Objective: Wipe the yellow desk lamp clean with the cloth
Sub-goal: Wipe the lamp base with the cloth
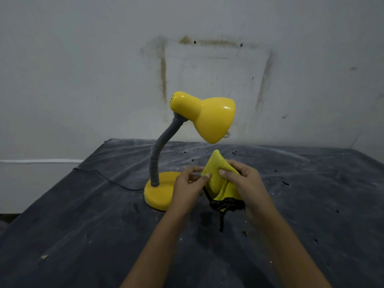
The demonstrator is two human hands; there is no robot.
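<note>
Yellow cloth [220,179] is pinched between the left hand [188,185] and right hand [242,179], held above the tabletop [83,235] just beside the lamp [195,129] base. Wiping looks not yet begun; next, bunch the cloth and press it onto the shade.

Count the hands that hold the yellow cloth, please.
2. The left hand pinches the cloth at its left edge, near the lamp base; the right hand grips its right side. No other hand is in view.
</note>
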